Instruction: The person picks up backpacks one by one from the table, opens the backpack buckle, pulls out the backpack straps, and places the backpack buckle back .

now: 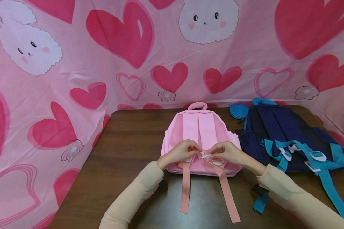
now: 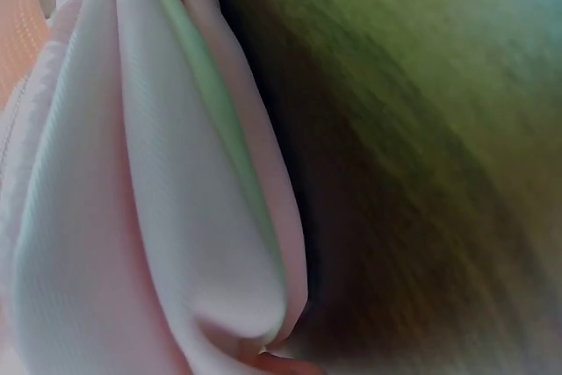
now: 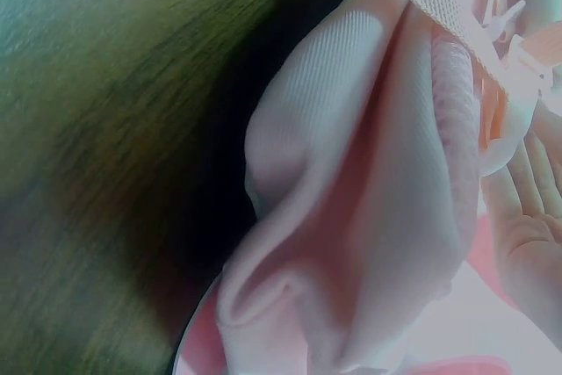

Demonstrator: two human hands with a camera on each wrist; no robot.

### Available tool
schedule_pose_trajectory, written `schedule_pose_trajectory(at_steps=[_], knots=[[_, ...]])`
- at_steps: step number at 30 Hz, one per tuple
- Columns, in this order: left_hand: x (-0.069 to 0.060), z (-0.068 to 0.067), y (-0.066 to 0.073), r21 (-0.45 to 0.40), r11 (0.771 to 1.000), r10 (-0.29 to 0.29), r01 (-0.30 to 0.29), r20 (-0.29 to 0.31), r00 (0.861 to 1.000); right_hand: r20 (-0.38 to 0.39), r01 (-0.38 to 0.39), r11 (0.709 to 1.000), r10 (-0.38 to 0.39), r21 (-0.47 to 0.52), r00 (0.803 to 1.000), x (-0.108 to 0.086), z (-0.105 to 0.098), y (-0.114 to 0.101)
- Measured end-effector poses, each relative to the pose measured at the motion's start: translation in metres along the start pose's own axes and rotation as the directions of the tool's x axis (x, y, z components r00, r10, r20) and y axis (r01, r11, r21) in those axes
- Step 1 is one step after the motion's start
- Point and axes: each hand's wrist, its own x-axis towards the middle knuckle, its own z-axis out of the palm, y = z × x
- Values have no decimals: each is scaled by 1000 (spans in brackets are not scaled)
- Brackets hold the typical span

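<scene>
A pink backpack (image 1: pixel 176 135) lies on the table with its back panel and padded shoulder straps (image 1: pixel 190 127) facing up. Over its lower part, my left hand (image 1: pixel 183 151) and right hand (image 1: pixel 227 151) meet, thumbs and fingers pinching a small white buckle (image 1: pixel 204 156) on peach webbing. Whether its two halves are joined, I cannot tell. Two peach strap tails (image 1: pixel 185 190) hang toward the near edge. In the left wrist view, the backpack's pink side fabric (image 2: pixel 184 182) fills the left half. The right wrist view has my right hand's fingers beside the white plastic and webbing (image 3: pixel 439 2).
To the right lies a navy backpack (image 1: pixel 275 127) with teal straps (image 1: pixel 328 187) and white buckles. A round blue pouch (image 1: pixel 239 111) hangs by it. Brown wooden table (image 1: pixel 126 149) surrounds both bags, and a pink heart-patterned cloth (image 1: pixel 175 38) hangs behind.
</scene>
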Motion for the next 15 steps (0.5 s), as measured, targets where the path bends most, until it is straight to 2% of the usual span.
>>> schedule_pose_trajectory(at_steps=[8,15], knots=[[-1,0,6,-37,999,7,-4,80,997,18,24,999,-25,32,1000,-2,-1,0],[-1,2,7,-44,999,13,-10,74,997,21,17,1000,-17,18,1000,-3,-1,-1]])
